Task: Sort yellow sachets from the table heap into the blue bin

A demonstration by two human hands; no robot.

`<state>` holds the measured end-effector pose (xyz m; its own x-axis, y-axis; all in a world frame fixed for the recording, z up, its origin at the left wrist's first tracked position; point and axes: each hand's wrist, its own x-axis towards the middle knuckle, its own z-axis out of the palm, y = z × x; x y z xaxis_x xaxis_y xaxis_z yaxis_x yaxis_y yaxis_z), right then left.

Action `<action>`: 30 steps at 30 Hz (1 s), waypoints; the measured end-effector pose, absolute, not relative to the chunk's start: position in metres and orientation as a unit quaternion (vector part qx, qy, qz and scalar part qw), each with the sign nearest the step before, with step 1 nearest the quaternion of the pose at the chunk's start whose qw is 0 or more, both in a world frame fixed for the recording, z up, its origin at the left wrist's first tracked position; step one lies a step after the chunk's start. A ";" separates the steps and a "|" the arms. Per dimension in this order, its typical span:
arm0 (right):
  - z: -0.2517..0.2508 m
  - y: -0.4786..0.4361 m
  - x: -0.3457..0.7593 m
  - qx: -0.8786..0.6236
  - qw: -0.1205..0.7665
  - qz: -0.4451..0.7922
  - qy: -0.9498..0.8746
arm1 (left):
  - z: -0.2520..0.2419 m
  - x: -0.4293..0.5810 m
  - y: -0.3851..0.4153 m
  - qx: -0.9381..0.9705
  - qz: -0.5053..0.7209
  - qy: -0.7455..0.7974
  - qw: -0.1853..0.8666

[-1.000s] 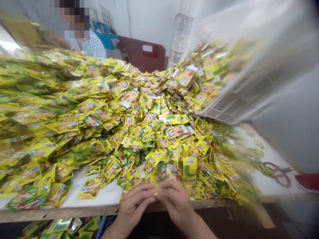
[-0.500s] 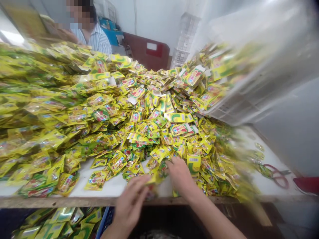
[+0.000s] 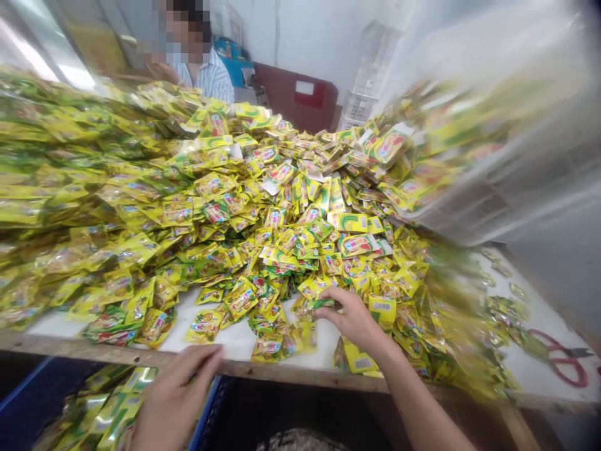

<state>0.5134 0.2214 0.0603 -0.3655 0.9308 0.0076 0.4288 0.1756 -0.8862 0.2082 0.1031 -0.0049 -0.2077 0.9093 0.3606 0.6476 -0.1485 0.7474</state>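
My right hand (image 3: 350, 316) reaches over the front of the heap, with a small green-and-yellow packet (image 3: 323, 304) pinched between thumb and fingers. My left hand (image 3: 176, 394) is at the table's front edge, above the blue crate, slightly blurred. Its fingers are loosely stretched, with a gap to the thumb, and nothing shows in them. Between the hands, several yellow packets (image 3: 270, 346) lie on the white tabletop (image 3: 235, 341). A flat yellow carton with a barcode (image 3: 361, 360) lies under my right wrist.
A large heap of yellow packets and flat cartons (image 3: 282, 181) covers the table. Below its edge stands a blue crate (image 3: 211, 401) holding packets. At right are red-handled scissors (image 3: 558, 357) and a tilted white basket (image 3: 464, 219) spilling cartons. Across the heap is a person in a striped shirt (image 3: 216, 78).
My left hand has moved left and down, away from the packets in front, to above the blue crate. My right hand has lifted slightly with a packet. The view has shifted left.
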 end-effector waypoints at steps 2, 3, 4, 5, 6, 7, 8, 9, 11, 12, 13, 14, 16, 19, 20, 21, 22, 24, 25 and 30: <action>0.057 0.217 0.503 -0.481 0.312 0.523 -0.631 | -0.016 0.233 0.126 0.703 0.378 0.581 0.159; 0.053 0.214 0.499 -0.488 0.316 0.557 -0.593 | -0.019 0.246 0.138 0.735 0.347 0.563 0.147; 0.047 0.210 0.496 -0.500 0.319 0.574 -0.565 | -0.021 0.257 0.148 0.750 0.322 0.564 0.123; 0.039 0.206 0.494 -0.517 0.320 0.576 -0.546 | -0.020 0.268 0.155 0.748 0.299 0.586 0.085; 0.031 0.202 0.493 -0.534 0.319 0.571 -0.536 | -0.017 0.276 0.160 0.733 0.282 0.617 0.044; 0.022 0.198 0.492 -0.550 0.317 0.564 -0.528 | -0.012 0.283 0.162 0.716 0.272 0.643 0.009; 0.013 0.196 0.492 -0.565 0.313 0.558 -0.521 | -0.007 0.289 0.162 0.706 0.269 0.655 -0.012; 0.006 0.193 0.492 -0.576 0.311 0.555 -0.513 | -0.001 0.293 0.161 0.714 0.270 0.646 -0.013; -0.006 0.190 0.490 -0.591 0.306 0.554 -0.500 | 0.004 0.298 0.157 0.776 0.262 0.573 0.040; -0.009 0.189 0.488 -0.598 0.301 0.549 -0.500 | 0.004 0.298 0.156 0.804 0.247 0.536 0.076; -0.011 0.187 0.485 -0.607 0.296 0.532 -0.511 | 0.001 0.296 0.155 0.819 0.228 0.516 0.105; -0.012 0.186 0.481 -0.616 0.289 0.502 -0.534 | -0.003 0.292 0.156 0.819 0.210 0.519 0.122; -0.012 0.181 0.475 -0.640 0.270 0.405 -0.594 | -0.013 0.282 0.158 0.794 0.195 0.560 0.133; -0.007 0.175 0.469 -0.665 0.228 0.285 -0.652 | -0.022 0.275 0.164 0.771 0.205 0.582 0.160; -0.006 0.173 0.469 -0.668 0.216 0.268 -0.660 | -0.021 0.277 0.167 0.770 0.214 0.575 0.175; -0.005 0.172 0.470 -0.666 0.211 0.257 -0.668 | -0.019 0.281 0.171 0.773 0.223 0.562 0.192; -0.005 0.170 0.472 -0.659 0.212 0.248 -0.677 | -0.017 0.287 0.174 0.777 0.233 0.545 0.212; -0.005 0.167 0.476 -0.643 0.232 0.248 -0.687 | -0.012 0.300 0.180 0.779 0.251 0.508 0.269; -0.005 0.165 0.480 -0.635 0.250 0.263 -0.682 | -0.011 0.305 0.182 0.770 0.258 0.497 0.306; 0.007 0.154 0.499 -0.563 0.350 0.392 -0.638 | -0.010 0.314 0.181 0.625 0.309 0.479 0.534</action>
<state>0.4989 0.1538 0.0068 -0.1226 0.9924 0.0048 0.4436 0.0592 -0.8943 0.3143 0.1813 -0.0104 0.3510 0.9280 -0.1251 0.2691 0.0280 0.9627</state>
